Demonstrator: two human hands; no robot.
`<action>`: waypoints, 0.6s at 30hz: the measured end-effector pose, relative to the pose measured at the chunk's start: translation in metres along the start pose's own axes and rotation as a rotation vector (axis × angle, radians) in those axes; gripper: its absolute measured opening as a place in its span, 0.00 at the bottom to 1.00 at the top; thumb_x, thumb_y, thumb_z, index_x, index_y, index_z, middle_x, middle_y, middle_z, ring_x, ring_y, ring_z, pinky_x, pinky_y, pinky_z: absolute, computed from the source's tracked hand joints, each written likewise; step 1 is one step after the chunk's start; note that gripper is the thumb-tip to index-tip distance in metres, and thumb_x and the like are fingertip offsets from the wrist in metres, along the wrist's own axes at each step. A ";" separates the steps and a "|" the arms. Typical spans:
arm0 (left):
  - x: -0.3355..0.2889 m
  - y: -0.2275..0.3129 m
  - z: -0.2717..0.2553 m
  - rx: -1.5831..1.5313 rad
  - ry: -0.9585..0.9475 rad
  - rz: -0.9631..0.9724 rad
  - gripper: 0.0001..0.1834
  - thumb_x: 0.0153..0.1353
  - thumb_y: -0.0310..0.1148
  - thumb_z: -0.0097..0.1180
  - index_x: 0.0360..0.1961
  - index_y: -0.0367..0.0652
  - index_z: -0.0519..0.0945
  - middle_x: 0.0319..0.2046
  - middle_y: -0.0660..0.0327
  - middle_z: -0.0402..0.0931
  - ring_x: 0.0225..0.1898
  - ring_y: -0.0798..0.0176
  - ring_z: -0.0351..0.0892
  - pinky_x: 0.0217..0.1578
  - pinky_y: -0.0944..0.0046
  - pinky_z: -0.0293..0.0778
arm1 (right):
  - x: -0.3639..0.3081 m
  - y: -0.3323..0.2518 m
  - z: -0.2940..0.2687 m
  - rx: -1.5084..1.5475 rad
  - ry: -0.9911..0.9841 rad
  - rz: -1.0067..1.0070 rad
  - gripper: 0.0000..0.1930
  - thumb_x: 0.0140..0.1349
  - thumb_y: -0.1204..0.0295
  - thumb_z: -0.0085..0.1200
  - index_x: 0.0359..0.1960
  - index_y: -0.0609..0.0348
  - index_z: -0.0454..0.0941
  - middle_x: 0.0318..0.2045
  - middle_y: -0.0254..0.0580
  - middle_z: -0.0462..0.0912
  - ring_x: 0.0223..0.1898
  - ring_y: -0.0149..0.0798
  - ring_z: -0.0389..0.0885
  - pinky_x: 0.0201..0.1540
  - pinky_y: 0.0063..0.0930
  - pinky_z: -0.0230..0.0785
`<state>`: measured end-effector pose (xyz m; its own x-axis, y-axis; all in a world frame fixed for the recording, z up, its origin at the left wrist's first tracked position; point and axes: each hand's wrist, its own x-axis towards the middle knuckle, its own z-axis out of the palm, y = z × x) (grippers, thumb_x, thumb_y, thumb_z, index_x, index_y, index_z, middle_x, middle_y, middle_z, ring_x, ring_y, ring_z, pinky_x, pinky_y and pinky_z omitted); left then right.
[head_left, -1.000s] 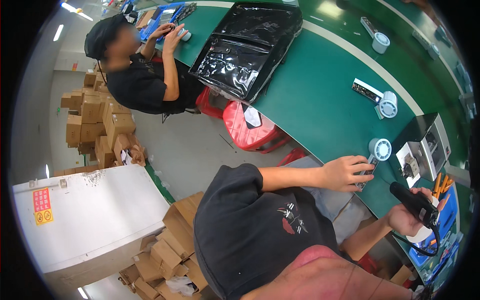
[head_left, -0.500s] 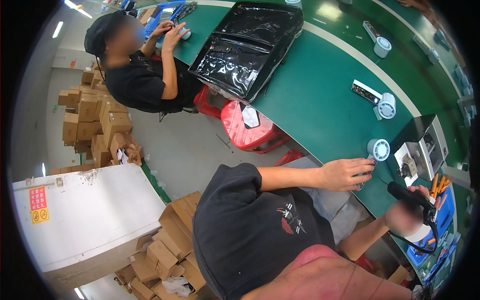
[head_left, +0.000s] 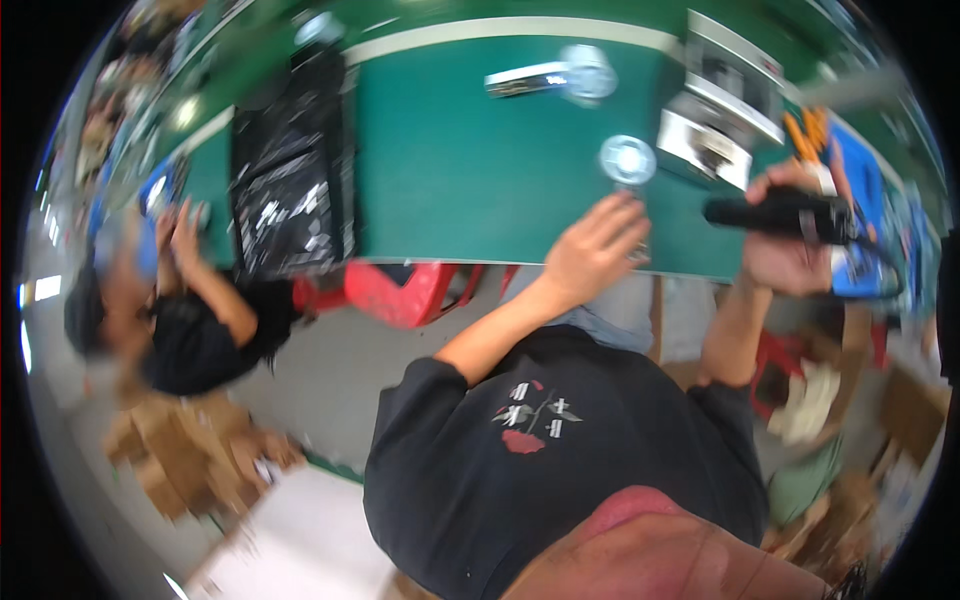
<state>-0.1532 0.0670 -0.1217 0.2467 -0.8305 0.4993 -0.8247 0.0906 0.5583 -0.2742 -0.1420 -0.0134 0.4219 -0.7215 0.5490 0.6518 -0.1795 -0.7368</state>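
My left hand (head_left: 598,250) is closed round the lower part of a small fan (head_left: 628,160) with a round, light-blue slotted head. Most of what lies under those fingers is hidden. In the earlier frame a strip like a circuit board shows there. My right hand (head_left: 790,255) grips a long black corded device (head_left: 775,216), level above the table's right side; blur hides its exact kind. A second light-blue fan (head_left: 588,75) lies farther back, joined to a white handle with an open board side (head_left: 526,80).
A grey-and-white bench machine (head_left: 705,140) stands at the back right. Beside it, a blue tray (head_left: 856,180) sits near orange-handled tools (head_left: 806,132). A black plastic-wrapped case (head_left: 295,180) lies on the green table (head_left: 450,170). At left a co-worker (head_left: 215,330) sits near a red stool (head_left: 400,292).
My view has swung round, so the table now runs across the picture, with some blur. Both hands keep their holds, the left on the fan and the right on the black device.
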 end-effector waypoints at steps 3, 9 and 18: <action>0.008 0.005 0.009 -0.006 0.007 -0.027 0.33 0.50 0.34 0.80 0.59 0.40 0.85 0.65 0.51 0.78 0.70 0.41 0.74 0.65 0.47 0.78 | 0.039 -0.019 0.009 0.009 0.041 -0.177 0.43 0.70 0.45 0.49 0.73 0.71 0.58 0.42 0.68 0.84 0.30 0.49 0.84 0.37 0.40 0.81; 0.006 0.008 0.006 -0.048 -0.002 -0.090 0.30 0.54 0.31 0.77 0.60 0.42 0.85 0.67 0.52 0.77 0.71 0.40 0.73 0.65 0.47 0.78 | 0.073 -0.018 0.002 -0.375 0.187 -0.264 0.29 0.80 0.50 0.48 0.61 0.70 0.70 0.36 0.58 0.86 0.24 0.45 0.82 0.30 0.38 0.78; 0.002 0.008 0.004 -0.016 -0.007 -0.083 0.29 0.54 0.29 0.76 0.60 0.42 0.85 0.66 0.53 0.78 0.70 0.39 0.72 0.65 0.46 0.77 | 0.079 -0.012 0.034 -0.414 0.202 -0.207 0.22 0.75 0.54 0.57 0.51 0.64 0.73 0.29 0.53 0.84 0.21 0.41 0.81 0.26 0.34 0.76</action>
<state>-0.1611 0.0636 -0.1191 0.3101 -0.8396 0.4459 -0.7933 0.0299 0.6081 -0.2270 -0.1747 0.0520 0.1535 -0.7504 0.6429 0.3866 -0.5532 -0.7379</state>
